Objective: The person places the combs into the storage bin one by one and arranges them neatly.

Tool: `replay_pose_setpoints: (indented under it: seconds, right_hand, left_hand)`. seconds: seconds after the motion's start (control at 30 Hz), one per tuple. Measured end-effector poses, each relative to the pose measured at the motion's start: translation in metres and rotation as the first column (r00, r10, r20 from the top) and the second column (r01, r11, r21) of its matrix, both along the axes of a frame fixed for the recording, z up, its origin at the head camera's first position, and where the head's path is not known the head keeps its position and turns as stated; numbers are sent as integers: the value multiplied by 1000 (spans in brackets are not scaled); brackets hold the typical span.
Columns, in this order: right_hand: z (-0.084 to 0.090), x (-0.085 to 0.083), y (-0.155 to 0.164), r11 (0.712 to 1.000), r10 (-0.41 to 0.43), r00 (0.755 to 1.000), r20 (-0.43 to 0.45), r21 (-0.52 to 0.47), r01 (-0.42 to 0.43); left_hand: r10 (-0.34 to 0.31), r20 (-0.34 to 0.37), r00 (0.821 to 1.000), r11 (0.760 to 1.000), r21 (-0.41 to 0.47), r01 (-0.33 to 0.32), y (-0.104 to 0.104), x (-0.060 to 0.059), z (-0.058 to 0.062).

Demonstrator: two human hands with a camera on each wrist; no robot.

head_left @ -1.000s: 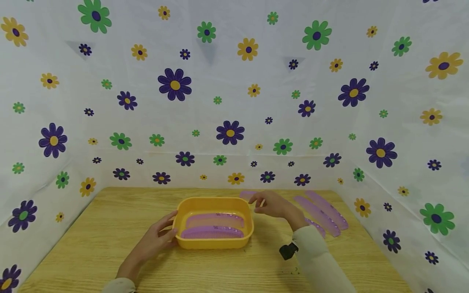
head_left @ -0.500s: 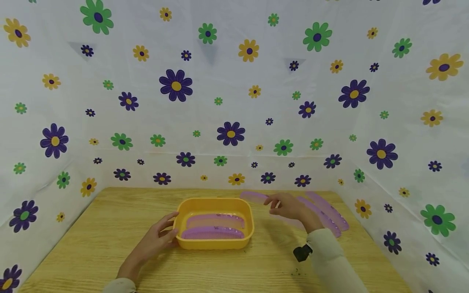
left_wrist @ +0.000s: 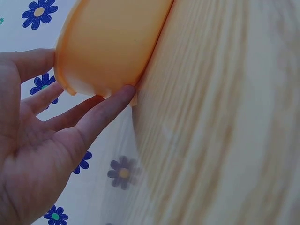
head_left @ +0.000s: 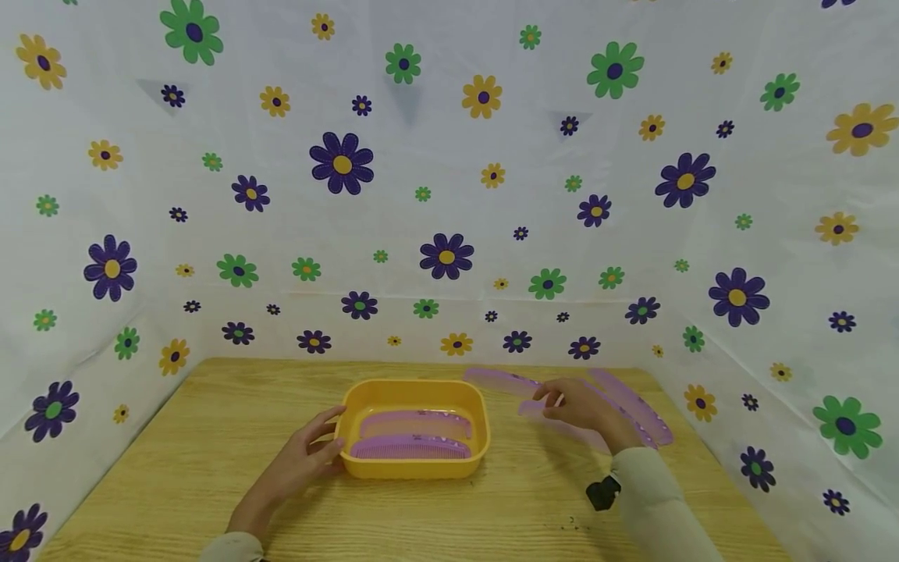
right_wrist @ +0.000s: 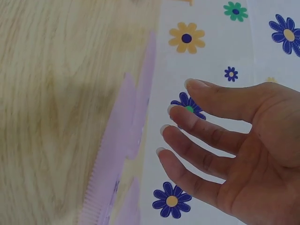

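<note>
In the head view, a yellow plastic basin [head_left: 414,468] stands at mid-table with two purple combs [head_left: 410,448] lying in it. My left hand [head_left: 302,457] rests against the basin's left end, and in the left wrist view its fairly straight fingers [left_wrist: 105,112] touch the wall and rim. Over more purple combs on the table at the right hovers my right hand [head_left: 579,406], its fingers loosely bent and holding nothing. One comb [head_left: 499,380] lies behind it, another [head_left: 569,433] beneath it. The right wrist view shows a toothed comb [right_wrist: 105,159] to the left of the hand [right_wrist: 234,154].
Farther right lies another purple comb [head_left: 635,406], close to one partly hidden by the right forearm. Small dark specks [head_left: 572,523] dot the wood-grain table [head_left: 211,437] at the front. A white flowered cloth [head_left: 393,234] encloses the back and sides.
My right hand has moved right, away from the basin and over the combs on the table. My left hand has stayed at the basin's left end.
</note>
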State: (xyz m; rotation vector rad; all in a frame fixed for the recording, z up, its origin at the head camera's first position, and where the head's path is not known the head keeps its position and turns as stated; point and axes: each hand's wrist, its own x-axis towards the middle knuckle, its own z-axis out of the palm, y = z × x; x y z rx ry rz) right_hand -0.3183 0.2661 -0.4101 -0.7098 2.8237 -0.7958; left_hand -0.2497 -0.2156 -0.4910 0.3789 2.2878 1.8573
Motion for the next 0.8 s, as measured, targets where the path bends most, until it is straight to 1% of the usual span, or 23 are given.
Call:
replay_pose_setpoints:
  seconds: [0.33,0.57,0.8]
  right_hand:
    - [-11,1,20,999,44,993,-110,-12,-45]
    - [-21,5,35,999,-19,992,-123,-53,13]
    - [-27,6,50,996,-93,988,-124,-3,93]
  left_hand:
    - [2,-1,1000,1000,-4,-2,1,1,1]
    - [-5,5,1000,1000,4,5,1,1,1]
    - [-3,11,1000,1000,13,3,1,0,1]
